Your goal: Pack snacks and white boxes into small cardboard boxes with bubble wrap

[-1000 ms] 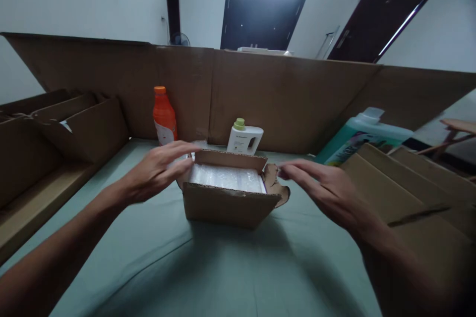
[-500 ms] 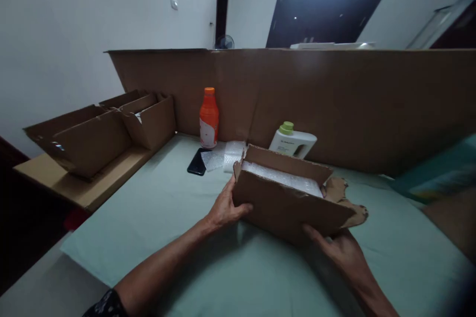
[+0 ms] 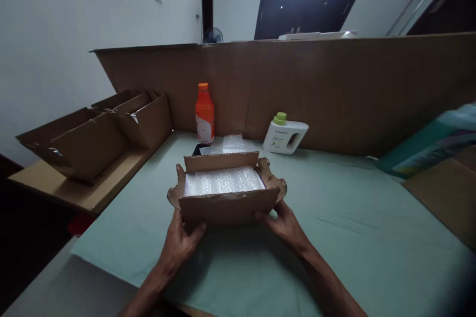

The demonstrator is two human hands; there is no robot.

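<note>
Between my two hands is a small open cardboard box (image 3: 230,210), its flaps standing up and its short side flaps ragged and curled outward. Inside lies a flat bundle in bubble wrap (image 3: 223,182); what it wraps is hidden. My left hand (image 3: 180,242) grips the box's near left corner, thumb on the front wall and fingers out of sight underneath. At the near right corner my right hand (image 3: 284,228) holds it the same way. Behind the box, loose bubble wrap (image 3: 232,143) partly covers a black phone (image 3: 199,149).
An orange bottle (image 3: 205,116) and a white jug with a green cap (image 3: 285,134) stand at the back, before a tall cardboard panel (image 3: 334,89). Open cardboard boxes (image 3: 92,143) sit left on a flat carton. A tilted teal bottle (image 3: 427,143) is at right. Pale green cloth (image 3: 353,237) covers the table.
Both hands have brought the box left and nearer to me and turned it, so its long side now faces me. The view has also shifted, and more of the white jug shows.
</note>
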